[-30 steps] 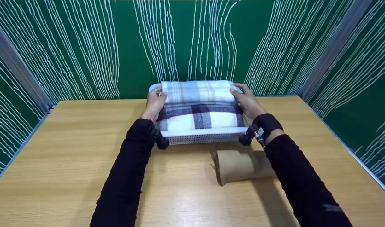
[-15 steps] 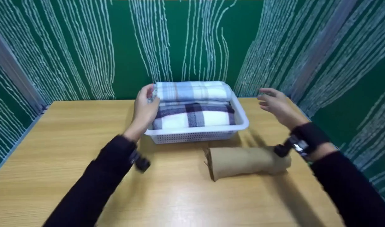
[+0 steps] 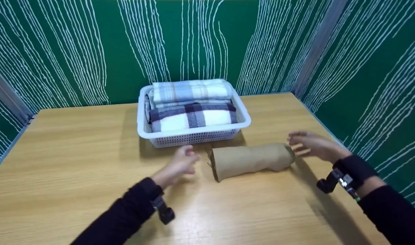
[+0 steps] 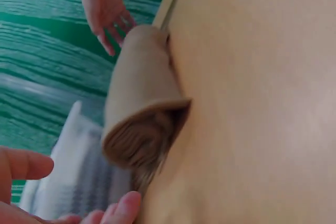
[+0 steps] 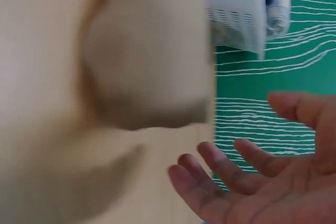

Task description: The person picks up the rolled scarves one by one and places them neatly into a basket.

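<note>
A rolled tan scarf (image 3: 251, 160) with a fringed left end lies on the wooden table, in front of the basket. My left hand (image 3: 178, 165) hovers just left of the fringe, fingers loosely bent around nothing. At the roll's other end is my right hand (image 3: 313, 145), its fingers spread and apart from the cloth. The left wrist view shows the coiled end of the scarf (image 4: 142, 87) facing my left thumb and fingers. In the right wrist view, open fingers (image 5: 236, 182) stand beside the plain end of the scarf (image 5: 152, 61).
Behind the scarf, a white perforated basket (image 3: 194, 139) holds a light blue plaid folded cloth (image 3: 194, 91) and a purple-and-white checked one (image 3: 194, 117). Green walls (image 3: 119, 51) with white wavy lines close off the back and sides of the table (image 3: 75, 163).
Both hands have let go of the light blue plaid cloth in the basket. They have moved nearer, to either end of the tan scarf. The view has shifted to the right.
</note>
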The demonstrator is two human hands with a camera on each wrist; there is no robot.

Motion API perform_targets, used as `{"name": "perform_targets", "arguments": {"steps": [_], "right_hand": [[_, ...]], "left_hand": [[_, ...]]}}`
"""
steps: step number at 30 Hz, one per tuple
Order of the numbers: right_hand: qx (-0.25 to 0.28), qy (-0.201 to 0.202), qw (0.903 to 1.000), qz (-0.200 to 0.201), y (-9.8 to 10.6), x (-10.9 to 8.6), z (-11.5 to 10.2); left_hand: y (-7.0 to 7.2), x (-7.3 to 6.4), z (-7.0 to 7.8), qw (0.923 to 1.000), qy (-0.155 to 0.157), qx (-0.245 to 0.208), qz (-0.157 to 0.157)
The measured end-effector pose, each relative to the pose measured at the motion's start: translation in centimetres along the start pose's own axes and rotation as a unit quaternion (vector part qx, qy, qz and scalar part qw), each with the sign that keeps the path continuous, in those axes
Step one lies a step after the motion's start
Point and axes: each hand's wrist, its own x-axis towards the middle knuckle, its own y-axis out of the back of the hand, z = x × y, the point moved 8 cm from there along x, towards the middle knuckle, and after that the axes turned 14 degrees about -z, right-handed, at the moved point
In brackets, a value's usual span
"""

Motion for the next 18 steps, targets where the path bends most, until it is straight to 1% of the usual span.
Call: {"name": "perform_targets", "arguments": {"steps": [2, 4, 6, 8, 11, 13, 15, 18], "right_hand": [[0.021, -0.012, 0.9995, -0.022, -0.8, 0.4, 1.2], [0.042, -0.018, 0.9982, -0.037, -1.6, 0.9, 2.0], [0.069, -0.014, 0.9964, -0.048, -2.1, 1.3, 2.5], [0.089, -0.003, 0.9945, -0.056, -2.4, 1.7, 2.7], [0.091, 0.012, 0.9942, -0.056, -2.5, 2.2, 2.9], [0.088, 0.018, 0.9946, -0.053, -2.4, 2.5, 3.0], [0.083, 0.016, 0.9956, -0.041, -2.3, 2.6, 3.3], [0.101, 0.014, 0.9947, -0.016, -2.2, 2.6, 3.9]], "left_hand": [[-1.6, 0.8, -1.2, 0.9996, 0.021, -0.013, -0.014], [-2.9, 1.8, -1.9, 0.9990, 0.027, -0.030, -0.019], [-4.1, 2.8, -2.3, 0.9986, 0.014, -0.047, -0.021], [-5.0, 3.7, -2.3, 0.9987, -0.011, -0.046, -0.018], [-5.8, 4.6, -2.1, 0.9977, -0.059, -0.031, -0.010], [-6.0, 5.0, -2.0, 0.9965, -0.082, -0.014, -0.003], [-6.1, 5.2, -2.1, 0.9961, -0.088, -0.014, 0.000], [-6.2, 5.3, -2.5, 0.9971, -0.073, -0.019, 0.004]]}}
